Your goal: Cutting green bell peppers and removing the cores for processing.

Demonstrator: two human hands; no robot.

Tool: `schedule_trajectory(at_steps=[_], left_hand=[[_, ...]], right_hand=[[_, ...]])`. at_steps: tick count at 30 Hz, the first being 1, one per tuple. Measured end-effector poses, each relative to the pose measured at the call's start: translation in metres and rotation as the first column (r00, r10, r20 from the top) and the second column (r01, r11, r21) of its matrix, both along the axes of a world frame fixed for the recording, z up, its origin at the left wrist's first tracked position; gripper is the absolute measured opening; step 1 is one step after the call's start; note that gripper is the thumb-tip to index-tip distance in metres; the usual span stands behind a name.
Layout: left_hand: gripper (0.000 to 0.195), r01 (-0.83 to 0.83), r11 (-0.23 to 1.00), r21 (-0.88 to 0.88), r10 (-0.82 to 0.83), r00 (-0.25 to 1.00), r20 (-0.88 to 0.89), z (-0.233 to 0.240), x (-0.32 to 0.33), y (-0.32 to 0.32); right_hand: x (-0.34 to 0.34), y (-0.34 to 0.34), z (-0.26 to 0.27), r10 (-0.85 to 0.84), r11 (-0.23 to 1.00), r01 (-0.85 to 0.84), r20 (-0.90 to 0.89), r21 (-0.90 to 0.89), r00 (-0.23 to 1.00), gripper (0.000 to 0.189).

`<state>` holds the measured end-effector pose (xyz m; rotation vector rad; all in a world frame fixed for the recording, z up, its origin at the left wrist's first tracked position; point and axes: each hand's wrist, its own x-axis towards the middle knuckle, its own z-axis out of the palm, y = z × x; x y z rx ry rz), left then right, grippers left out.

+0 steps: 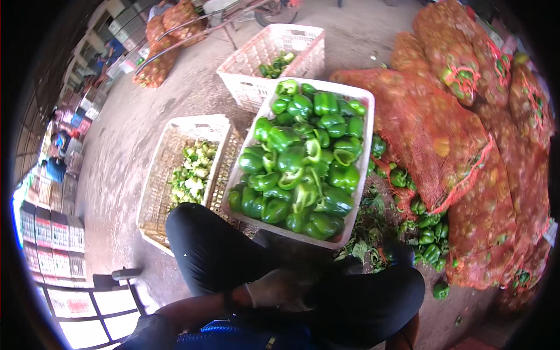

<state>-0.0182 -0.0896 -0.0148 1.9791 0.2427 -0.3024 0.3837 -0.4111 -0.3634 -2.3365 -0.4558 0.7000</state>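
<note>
A pale plastic crate (367, 131) heaped with whole and cut green bell peppers (302, 157) stands before my knees. To its left, a lower crate (153, 183) holds pale green pepper cores or trimmings (192, 175). Behind them, another slatted crate (245, 87) holds green pieces (277, 65). My left hand (280, 289), in a light glove, lies low between my thighs, blurred and in shadow; its fingers and anything in them cannot be made out. Part of my right arm shows at the bottom right beside my thigh, but my right hand is out of view.
Large orange mesh sacks (428, 127) of peppers are piled on the right. Loose green peppers (431, 236) and leafy scraps (365, 240) lie on the ground beside them. More sacks (159, 57) and a cart wheel (275, 15) are at the back. Stacked crates (52, 229) and people (56, 169) are far left.
</note>
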Motion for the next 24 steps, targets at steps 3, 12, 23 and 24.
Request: schedule_trajectory(at_steps=[3,12,23,24], left_hand=[[0.041,-0.111,0.994,0.022,0.112,0.988,-0.103,0.037,0.003,0.009],[0.078,-0.235,0.693,-0.681,0.439,0.887,0.140,0.093,0.062,0.061],[0.039,-0.186,0.335,-0.924,0.527,0.849,0.020,0.100,0.045,0.103],[0.038,-0.163,0.285,-0.945,0.523,0.852,0.011,0.096,0.043,0.105]], right_hand=[[0.000,0.012,0.084,-0.284,0.895,0.373,-0.333,0.246,0.899,0.044],[-0.051,0.167,0.458,0.191,0.680,0.138,-0.356,0.720,0.915,0.060],[-0.165,0.299,0.518,0.435,0.871,-0.252,-0.424,0.422,0.794,0.055],[-0.168,0.304,0.512,0.452,0.865,-0.281,-0.400,0.416,0.797,0.056]])
